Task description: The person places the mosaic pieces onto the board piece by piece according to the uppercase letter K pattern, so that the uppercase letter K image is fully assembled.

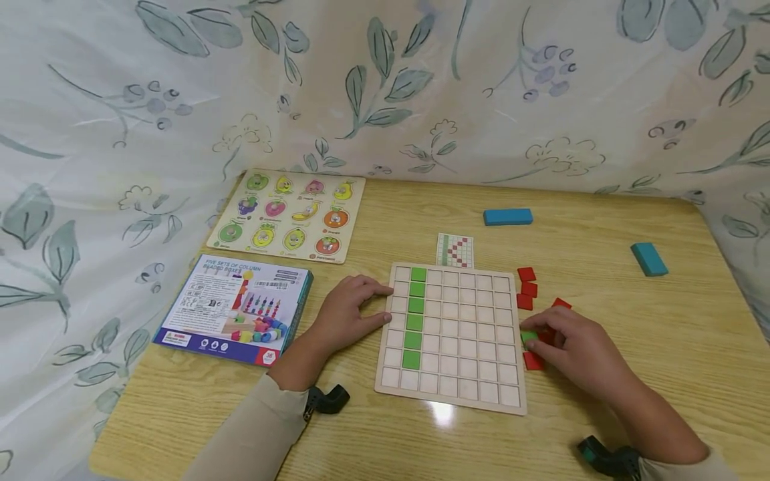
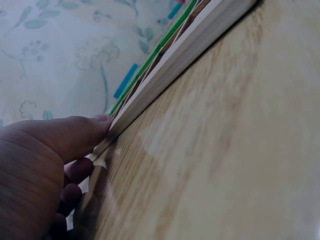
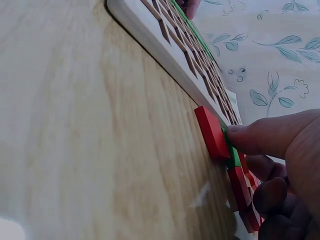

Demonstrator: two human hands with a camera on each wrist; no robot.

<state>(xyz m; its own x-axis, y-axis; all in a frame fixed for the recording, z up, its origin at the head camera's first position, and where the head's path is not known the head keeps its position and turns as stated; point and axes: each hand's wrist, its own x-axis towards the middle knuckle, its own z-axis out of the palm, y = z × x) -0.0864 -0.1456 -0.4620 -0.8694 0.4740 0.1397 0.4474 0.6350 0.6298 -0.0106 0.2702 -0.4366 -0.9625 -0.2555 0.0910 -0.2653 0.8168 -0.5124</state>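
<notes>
Wood-grain table (image 1: 601,414) under leaf-print cloth: left hand (image 1: 349,310) steadies the grid board (image 1: 454,394) with flat fingers while right hand (image 1: 574,347) has its grip pinched on a green tile (image 1: 527,336) beside the board's right edge; pick-up step, next likely needs lift and alignment over an empty cell.
</notes>
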